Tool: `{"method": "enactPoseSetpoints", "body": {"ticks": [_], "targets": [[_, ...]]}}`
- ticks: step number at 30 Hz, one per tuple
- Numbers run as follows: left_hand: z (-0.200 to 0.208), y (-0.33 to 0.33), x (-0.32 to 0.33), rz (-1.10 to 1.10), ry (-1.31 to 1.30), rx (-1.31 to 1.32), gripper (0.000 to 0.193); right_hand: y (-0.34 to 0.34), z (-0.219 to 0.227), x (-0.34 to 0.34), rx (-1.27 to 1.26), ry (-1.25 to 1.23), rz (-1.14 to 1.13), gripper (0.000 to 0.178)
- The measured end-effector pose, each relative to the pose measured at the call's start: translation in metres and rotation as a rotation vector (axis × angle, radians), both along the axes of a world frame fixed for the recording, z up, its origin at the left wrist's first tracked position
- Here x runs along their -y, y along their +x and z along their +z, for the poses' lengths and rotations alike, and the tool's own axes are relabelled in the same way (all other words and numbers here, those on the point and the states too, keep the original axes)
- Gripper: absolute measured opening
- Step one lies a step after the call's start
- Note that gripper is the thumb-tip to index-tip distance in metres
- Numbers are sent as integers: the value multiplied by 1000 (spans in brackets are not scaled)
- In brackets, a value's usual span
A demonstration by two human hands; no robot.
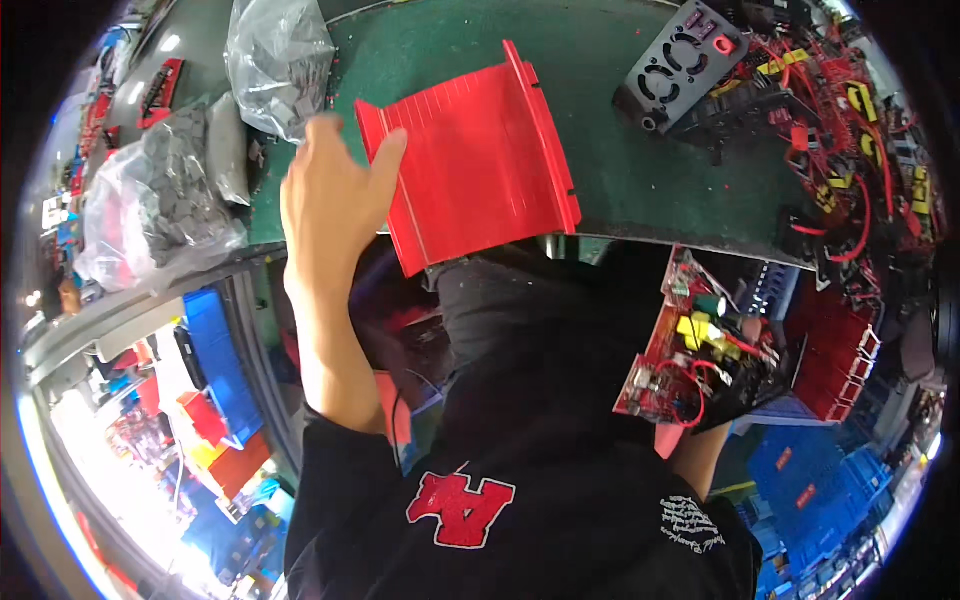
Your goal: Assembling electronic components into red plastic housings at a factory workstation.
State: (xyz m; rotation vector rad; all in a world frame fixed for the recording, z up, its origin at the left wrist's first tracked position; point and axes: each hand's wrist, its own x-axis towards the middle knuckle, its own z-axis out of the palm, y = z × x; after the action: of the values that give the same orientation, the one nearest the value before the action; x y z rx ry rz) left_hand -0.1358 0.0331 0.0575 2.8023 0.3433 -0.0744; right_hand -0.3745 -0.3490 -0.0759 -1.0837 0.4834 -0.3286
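One red, bent sheet-metal panel (475, 165): just right of the left hand (335, 195)
Left hand: unclenched, grasping nothing
Right hand: hidden, cannot tell

Smooth red panel (475, 165), perhaps painted metal, glossy crinkled plastic bag (278, 60)

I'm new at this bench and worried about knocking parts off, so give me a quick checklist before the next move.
1. Left hand open: ok; it is spread at the red panel's left side.
2. Left hand touching the panel: cannot tell.
3. Panel wholly on the green bench: not ok; its near left corner reaches past the front edge.
4. Grey metal case apart from the panel: ok; bench shows between them.
5. Right hand's hold on the circuit board: cannot tell; the hand is hidden.
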Motion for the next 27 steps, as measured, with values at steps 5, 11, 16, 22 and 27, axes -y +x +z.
{"method": "enactPoseSetpoints", "body": {"ticks": [5,11,16,22,27], "targets": [[-25,17,-11,72,-257,-10,56,0,33,-52,143,304,130,77],[-34,0,20,184,-22,150,57,8,39,-79,212,377,275,63],[1,55,36,-813,258,517,71,-2,39,-70,148,263,311,67],[-37,133,11,-1301,178,405,18,1,66,-87,177,372,181,81],[-14,125,22,-1262,335,402,34,-2,61,-88,102,310,149,82]]}}
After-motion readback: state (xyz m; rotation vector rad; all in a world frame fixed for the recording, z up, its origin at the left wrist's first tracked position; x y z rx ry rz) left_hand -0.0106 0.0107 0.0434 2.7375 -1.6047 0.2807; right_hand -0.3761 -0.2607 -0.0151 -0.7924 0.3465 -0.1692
